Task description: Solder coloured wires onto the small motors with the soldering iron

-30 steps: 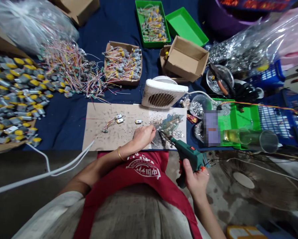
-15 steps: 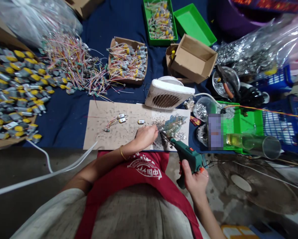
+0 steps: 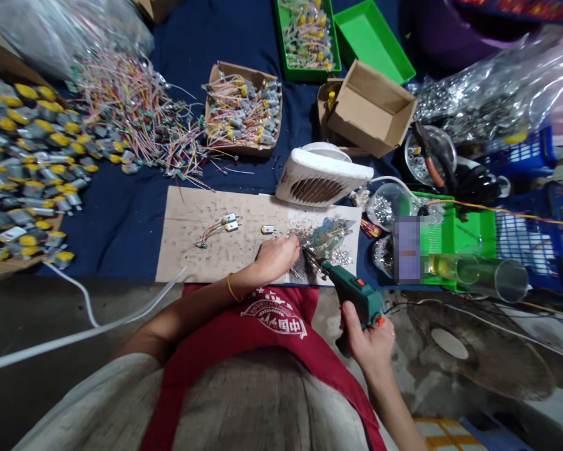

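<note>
My right hand (image 3: 372, 341) is wrapped round the handle of a green soldering gun (image 3: 356, 291), its tip pointing left. Close to that tip is my left hand (image 3: 277, 258), its fingers pinched; anything between them is too small to make out. Both hands are over the front of a cardboard sheet (image 3: 182, 263). A small motor (image 3: 267, 229) lies just beyond my left hand. Farther left on the sheet, two motors (image 3: 230, 222) are joined by wires to a small circuit board (image 3: 201, 243). Silvery bits (image 3: 340, 258) are scattered around the gun's tip.
A white vent fan (image 3: 323, 178) stands behind the sheet. Piled at left are yellow-capped motors (image 3: 32, 169) and wired boards (image 3: 144, 119). A cardboard box (image 3: 243, 113) holds wired motors. Right are a green tray (image 3: 478, 228) and a clear tumbler (image 3: 511, 280). A white cable (image 3: 98, 332) crosses front left.
My hands and the soldering gun hold almost the same place. The view has shifted very slightly; nothing has visibly been picked up or let go.
</note>
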Demonstrator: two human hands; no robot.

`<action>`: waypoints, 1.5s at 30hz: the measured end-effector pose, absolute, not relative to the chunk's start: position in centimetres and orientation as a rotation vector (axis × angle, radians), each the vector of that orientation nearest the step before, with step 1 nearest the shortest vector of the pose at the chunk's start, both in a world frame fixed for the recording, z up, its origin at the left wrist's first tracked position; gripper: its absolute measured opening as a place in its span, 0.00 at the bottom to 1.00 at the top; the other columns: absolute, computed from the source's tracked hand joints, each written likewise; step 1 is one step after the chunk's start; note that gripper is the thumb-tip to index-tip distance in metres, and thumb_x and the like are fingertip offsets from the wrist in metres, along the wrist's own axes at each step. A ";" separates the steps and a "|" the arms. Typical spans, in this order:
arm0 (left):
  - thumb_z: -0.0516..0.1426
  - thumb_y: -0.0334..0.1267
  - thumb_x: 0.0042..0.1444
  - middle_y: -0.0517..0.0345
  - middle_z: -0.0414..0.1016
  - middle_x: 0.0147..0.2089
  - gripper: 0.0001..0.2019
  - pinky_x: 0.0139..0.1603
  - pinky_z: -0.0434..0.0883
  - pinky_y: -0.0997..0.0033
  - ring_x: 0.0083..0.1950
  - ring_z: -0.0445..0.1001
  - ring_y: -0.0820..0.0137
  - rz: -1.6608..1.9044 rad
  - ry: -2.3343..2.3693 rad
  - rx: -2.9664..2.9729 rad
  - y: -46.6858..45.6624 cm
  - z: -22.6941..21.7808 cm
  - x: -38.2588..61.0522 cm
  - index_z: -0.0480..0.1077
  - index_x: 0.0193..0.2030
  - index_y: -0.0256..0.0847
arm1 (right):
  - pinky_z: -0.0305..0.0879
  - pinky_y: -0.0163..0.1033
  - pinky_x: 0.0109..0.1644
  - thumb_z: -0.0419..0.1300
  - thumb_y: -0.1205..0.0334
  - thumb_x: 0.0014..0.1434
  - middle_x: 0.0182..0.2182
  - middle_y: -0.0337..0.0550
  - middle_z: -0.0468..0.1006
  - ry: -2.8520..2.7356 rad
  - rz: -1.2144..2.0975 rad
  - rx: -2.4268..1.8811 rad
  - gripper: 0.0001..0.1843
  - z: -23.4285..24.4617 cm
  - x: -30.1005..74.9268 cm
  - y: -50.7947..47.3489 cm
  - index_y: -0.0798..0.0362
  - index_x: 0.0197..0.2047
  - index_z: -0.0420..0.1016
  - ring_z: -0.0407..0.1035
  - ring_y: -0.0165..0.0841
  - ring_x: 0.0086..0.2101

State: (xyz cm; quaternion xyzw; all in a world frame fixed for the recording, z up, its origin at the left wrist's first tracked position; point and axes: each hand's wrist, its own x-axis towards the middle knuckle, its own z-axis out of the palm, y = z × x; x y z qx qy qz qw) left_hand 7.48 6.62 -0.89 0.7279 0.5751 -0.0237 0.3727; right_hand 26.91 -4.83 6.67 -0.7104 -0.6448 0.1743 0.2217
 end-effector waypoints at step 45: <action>0.52 0.36 0.67 0.45 0.82 0.44 0.13 0.49 0.74 0.60 0.46 0.81 0.58 -0.032 1.463 1.849 7.0 -0.1 7.3 0.77 0.47 0.38 | 0.70 0.38 0.30 0.58 0.47 0.66 0.16 0.41 0.72 -1.794 0.349 -1.904 0.24 7.6 27.5 -5.7 0.50 0.22 0.73 0.68 0.34 0.19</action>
